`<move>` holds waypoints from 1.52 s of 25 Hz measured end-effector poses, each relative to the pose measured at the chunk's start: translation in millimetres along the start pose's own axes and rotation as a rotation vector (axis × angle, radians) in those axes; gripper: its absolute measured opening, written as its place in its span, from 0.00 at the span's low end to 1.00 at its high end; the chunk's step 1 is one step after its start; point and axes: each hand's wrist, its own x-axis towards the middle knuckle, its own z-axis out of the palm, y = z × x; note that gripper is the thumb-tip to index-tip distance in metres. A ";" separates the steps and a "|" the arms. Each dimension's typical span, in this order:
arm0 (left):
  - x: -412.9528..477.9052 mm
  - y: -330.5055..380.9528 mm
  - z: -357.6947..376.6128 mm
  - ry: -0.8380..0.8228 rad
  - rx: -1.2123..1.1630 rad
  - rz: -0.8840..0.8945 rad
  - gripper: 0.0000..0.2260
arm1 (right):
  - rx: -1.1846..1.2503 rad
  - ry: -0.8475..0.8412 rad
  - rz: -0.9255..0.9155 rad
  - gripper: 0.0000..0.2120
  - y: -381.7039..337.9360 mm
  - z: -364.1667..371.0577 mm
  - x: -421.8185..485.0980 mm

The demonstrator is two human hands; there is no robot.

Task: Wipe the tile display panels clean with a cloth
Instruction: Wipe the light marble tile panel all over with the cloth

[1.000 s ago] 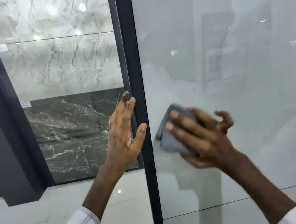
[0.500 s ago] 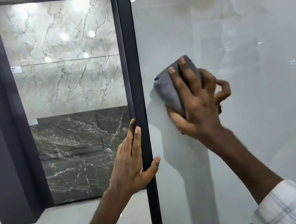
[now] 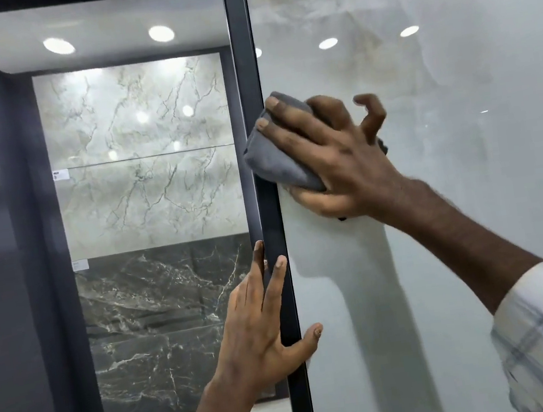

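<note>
The right hand (image 3: 336, 159) grips a folded grey cloth (image 3: 278, 160) against the glossy pale tile panel (image 3: 467, 180), at its left edge. The left hand (image 3: 261, 324), fingers straight, holds the black metal frame (image 3: 247, 70).

Bright ceiling downlights (image 3: 59, 46); glare spots on glossy panel (image 3: 467, 180); slight motion blur.

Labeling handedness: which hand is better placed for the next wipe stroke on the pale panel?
Right. The right hand holds the grey cloth against the pale panel; the left hand rests on the black frame, holding no cloth.
</note>
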 end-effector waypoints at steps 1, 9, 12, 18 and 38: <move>8.1 -1.0 -2.0 0.009 0.006 0.003 0.48 | -0.002 0.028 0.051 0.39 12.2 -2.9 10.6; 65.5 2.5 -17.2 0.068 0.030 -0.029 0.43 | 0.091 0.063 0.120 0.41 29.3 -5.2 95.1; 75.3 0.8 -16.6 0.091 0.001 -0.031 0.43 | 0.094 0.046 0.168 0.41 42.0 -7.2 123.0; 74.5 -4.8 -13.8 0.140 -0.058 -0.004 0.41 | 0.046 0.009 0.172 0.41 96.1 -9.6 101.8; 0.3 -1.3 11.6 0.046 -0.259 -0.030 0.37 | 0.020 0.043 0.284 0.39 -27.6 1.7 -26.6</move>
